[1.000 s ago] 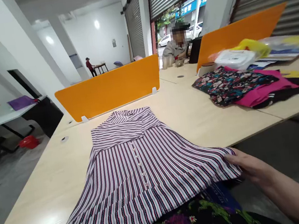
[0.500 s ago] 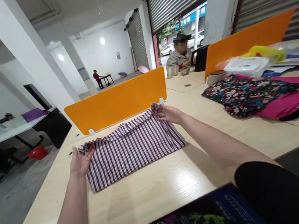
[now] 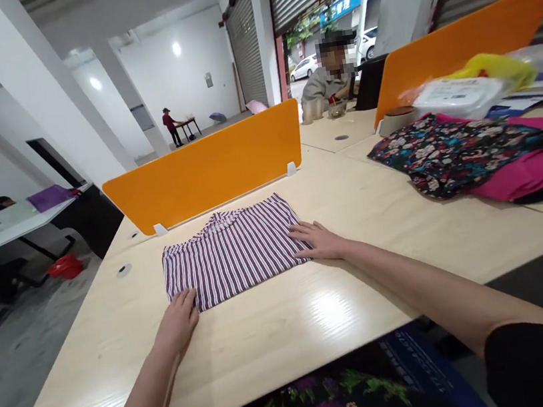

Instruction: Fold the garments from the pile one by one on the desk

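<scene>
A striped garment (image 3: 237, 248) in white, dark and reddish lines lies folded into a flat, wide piece on the pale wooden table (image 3: 270, 338). Its far edge is uneven, with a small bunched part that looks like a collar near the middle. My left hand (image 3: 179, 321) rests at the near left corner, fingertips on the cloth. At the right edge my right hand (image 3: 320, 240) lies flat with fingers spread, touching the stripes. Neither hand grips the fabric.
An orange divider (image 3: 205, 165) stands behind the garment. On the right lie a dark floral garment (image 3: 466, 149) and pink cloth (image 3: 523, 161). Behind them are a white plastic box (image 3: 458, 96) and a yellow bag (image 3: 500, 70). A person (image 3: 329, 77) sits across the table.
Both hands have let go of the garment's far corners and come nearer to me, onto its sides. The far edge, raised and gathered before, now lies flat on the table.
</scene>
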Demonstrator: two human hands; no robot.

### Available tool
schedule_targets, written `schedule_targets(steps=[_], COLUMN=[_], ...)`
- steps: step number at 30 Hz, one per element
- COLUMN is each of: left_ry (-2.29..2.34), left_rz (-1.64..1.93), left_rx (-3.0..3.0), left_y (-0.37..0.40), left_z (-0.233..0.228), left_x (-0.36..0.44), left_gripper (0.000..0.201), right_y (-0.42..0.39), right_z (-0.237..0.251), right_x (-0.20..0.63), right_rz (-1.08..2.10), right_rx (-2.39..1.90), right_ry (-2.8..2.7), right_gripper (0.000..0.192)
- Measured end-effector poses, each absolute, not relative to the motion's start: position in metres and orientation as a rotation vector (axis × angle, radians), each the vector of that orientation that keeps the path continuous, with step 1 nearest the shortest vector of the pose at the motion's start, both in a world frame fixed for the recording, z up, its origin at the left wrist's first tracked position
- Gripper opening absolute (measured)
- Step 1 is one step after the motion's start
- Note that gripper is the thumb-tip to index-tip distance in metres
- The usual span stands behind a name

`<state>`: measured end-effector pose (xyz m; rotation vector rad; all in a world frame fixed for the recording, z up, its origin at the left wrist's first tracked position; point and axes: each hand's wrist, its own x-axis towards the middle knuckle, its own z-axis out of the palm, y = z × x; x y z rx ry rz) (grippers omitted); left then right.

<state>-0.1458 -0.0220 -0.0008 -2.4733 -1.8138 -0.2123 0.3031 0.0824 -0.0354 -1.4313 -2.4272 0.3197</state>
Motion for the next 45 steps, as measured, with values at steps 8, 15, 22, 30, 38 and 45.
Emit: schedule_targets(steps=[8,15,22,30,38,45], left_ry=[-1.784,-2.001,-1.992,-2.053,-2.213,-2.124], left_rz=[-0.046,0.025,-0.218,-0.504,-0.629,-0.597], left_rx=[-2.420,-2.502,-2.569,-2.556,-2.292,-1.957], left_y=[-0.052,-0.156,-0.077,0.065,0.076,0.069], left_z=[0.010,0.013,0.064,0.038,0.001,0.014], left_x=[-0.138,-0.145,-0.115,-0.060,-0.060,-0.068], left_gripper=[0.028,0.023,0.025,0.018,0.022,0.031], right_y=[0.014,-0.079,-0.025,0.074,0.098,0.101], right_z=[-0.036,-0.037,0.029,0.063,0.014,-0.002], right_x=[0.311,0.351,0.314,0.182,0.176,0.173], right_rz=[0.311,0.517,0.522,0.210,0.219,0.183], right_rx=[-1.477,-1.409,-1.420,-1.414,-1.310,-1.241], right_ry=[-2.432,-2.295,-2.450,-2.671,-2.553,-2.361], right_gripper=[0.066,0.059,0.039,0.047,0.017,0.021])
